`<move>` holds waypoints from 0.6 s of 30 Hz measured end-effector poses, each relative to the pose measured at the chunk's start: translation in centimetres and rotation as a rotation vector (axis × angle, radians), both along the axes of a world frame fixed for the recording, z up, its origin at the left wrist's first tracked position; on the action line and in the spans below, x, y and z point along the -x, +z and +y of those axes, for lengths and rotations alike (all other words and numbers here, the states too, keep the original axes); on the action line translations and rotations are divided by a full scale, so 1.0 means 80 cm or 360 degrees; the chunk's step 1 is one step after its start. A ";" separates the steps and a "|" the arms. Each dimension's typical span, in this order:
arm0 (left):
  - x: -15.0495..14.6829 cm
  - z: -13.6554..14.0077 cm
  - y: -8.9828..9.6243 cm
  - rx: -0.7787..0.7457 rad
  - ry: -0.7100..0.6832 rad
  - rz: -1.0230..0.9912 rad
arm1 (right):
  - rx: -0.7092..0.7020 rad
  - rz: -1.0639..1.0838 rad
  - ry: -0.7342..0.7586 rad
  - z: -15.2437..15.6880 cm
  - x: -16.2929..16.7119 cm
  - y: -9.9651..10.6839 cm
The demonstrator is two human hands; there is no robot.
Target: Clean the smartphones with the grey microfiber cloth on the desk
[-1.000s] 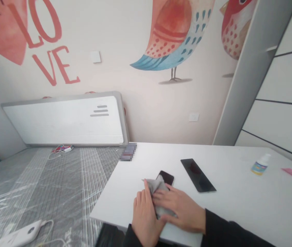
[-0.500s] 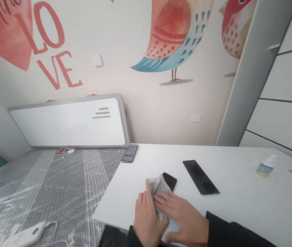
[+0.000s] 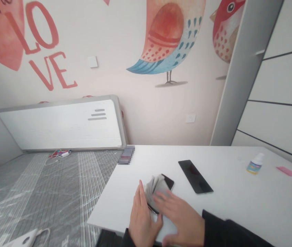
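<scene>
A crumpled grey cloth (image 3: pixel 156 188) lies between my two hands near the front left corner of the white table (image 3: pixel 228 209). My left hand (image 3: pixel 143 219) rests along the cloth's left side, fingers straight and thumb apart. From the right, my right hand (image 3: pixel 180 214) presses the cloth with its fingers, which are slightly blurred. A dark edge of some flat object (image 3: pixel 153 208) shows beneath the cloth; the rest is hidden. Just behind the cloth, partly covered, lies a black phone (image 3: pixel 170 181). To its right is a larger black tablet (image 3: pixel 195 176).
A small white bottle (image 3: pixel 255 164) with a coloured label stands at the right, with a pink strip (image 3: pixel 287 171) beside it. A blurred-out item (image 3: pixel 126 155) lies at the far left corner. A plastic-covered bed (image 3: pixel 50 192) adjoins the table, with a white device (image 3: pixel 23 238) on it.
The view has swung slightly right. The cloth is bunched differently and a dark edge now shows under it. My right fingers have slid across the cloth.
</scene>
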State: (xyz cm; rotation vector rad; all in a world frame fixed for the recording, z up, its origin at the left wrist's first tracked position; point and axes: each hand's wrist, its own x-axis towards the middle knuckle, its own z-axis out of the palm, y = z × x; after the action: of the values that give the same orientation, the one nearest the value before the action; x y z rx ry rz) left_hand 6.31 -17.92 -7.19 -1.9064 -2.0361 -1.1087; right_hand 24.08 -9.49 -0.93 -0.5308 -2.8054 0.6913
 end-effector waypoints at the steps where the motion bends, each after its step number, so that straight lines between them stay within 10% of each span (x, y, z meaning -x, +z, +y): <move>1: 0.001 0.000 0.000 0.0017 -0.0038 0.0002 | 0.0028 0.0014 0.0122 0.000 -0.002 0.000; 5: 0.004 -0.001 0.000 0.0001 -0.0073 -0.0067 | -0.0058 -0.0078 -0.0226 0.003 -0.009 0.000; 18: 0.012 -0.001 -0.002 0.0038 -0.0137 -0.0110 | 0.0016 -0.0066 -0.0073 -0.005 -0.018 -0.001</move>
State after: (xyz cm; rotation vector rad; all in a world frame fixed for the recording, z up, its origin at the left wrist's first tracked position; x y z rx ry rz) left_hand 5.39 -17.97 -7.33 -2.0122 -2.0285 -1.1908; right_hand 25.52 -9.90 -1.02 -0.6166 -2.8199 0.6931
